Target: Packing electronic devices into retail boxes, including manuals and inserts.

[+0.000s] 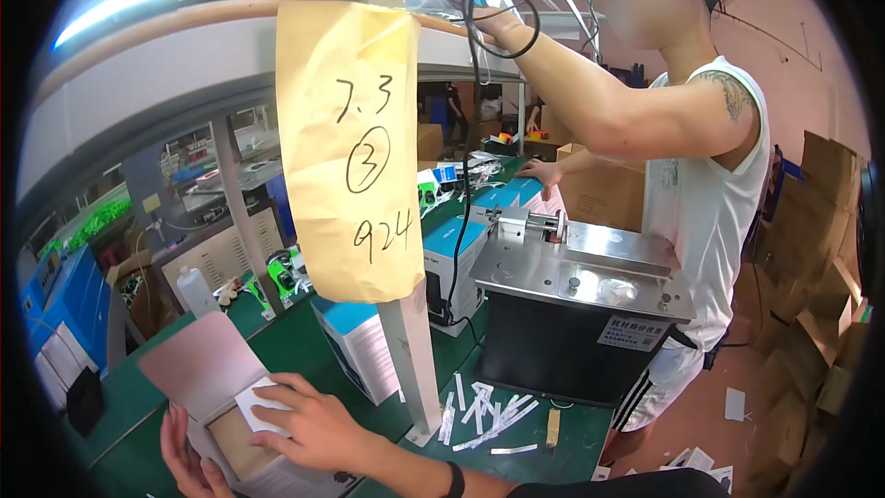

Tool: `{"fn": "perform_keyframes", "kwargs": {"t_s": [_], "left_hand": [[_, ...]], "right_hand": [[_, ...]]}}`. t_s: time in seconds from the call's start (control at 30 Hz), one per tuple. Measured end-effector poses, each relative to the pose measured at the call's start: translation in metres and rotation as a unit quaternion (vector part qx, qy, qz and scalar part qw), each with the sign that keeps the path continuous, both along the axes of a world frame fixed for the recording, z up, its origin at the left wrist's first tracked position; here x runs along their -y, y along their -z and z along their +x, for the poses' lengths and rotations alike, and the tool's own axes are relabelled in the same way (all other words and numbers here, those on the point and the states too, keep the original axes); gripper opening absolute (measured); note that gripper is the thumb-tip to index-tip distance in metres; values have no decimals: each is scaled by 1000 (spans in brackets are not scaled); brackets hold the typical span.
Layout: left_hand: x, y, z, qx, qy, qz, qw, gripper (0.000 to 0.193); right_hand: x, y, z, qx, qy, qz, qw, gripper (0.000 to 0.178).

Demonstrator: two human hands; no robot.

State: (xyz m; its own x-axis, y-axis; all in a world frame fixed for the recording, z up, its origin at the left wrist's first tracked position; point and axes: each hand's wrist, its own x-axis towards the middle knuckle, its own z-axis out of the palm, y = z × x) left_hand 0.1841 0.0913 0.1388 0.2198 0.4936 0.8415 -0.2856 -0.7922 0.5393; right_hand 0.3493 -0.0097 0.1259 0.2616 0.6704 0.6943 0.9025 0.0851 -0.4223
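Note:
A small open box [207, 360] with its pale lid raised stands at the lower left of the green table. My left hand [186, 461] grips the box's left side, its fingers along the outer wall. My right hand [309, 420] reaches over the box from the right and holds a small white piece [254, 400], card or a flat packet, at the back of the opening. Below it, brown cardboard [232, 443] shows inside the box. My right fingers partly cover the white piece.
A post wrapped in yellow paper [350, 157] rises just ahead. Blue-and-white boxes [355, 341] stand behind it. At right are a metal-topped machine [581, 268], paper strips [484, 415] and a co-worker [705, 175] reaching to the shelf. Cardboard [820, 314] is piled far right.

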Motion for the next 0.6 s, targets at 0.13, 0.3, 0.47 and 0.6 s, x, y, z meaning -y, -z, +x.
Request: {"fn": "perform_keyframes", "kwargs": {"t_s": [0.13, 0.3, 0.47, 0.6], "left_hand": [[7, -5, -15, -105, -1, -32, 994, 44], [-17, 5, -19, -260, 22, -57, 964, 37], [-21, 12, 14, -161, 28, -97, 982, 44], [-9, -8, 22, -221, -136, -29, 965, 72]], "right_hand": [[-1, -11, 8, -65, -36, -20, 997, 35], [-13, -14, 8, -101, -49, -57, 992, 23], [-30, 6, 24, -167, -64, -30, 983, 37], [-40, 13, 19, -242, -34, 65, 968, 72]]}}
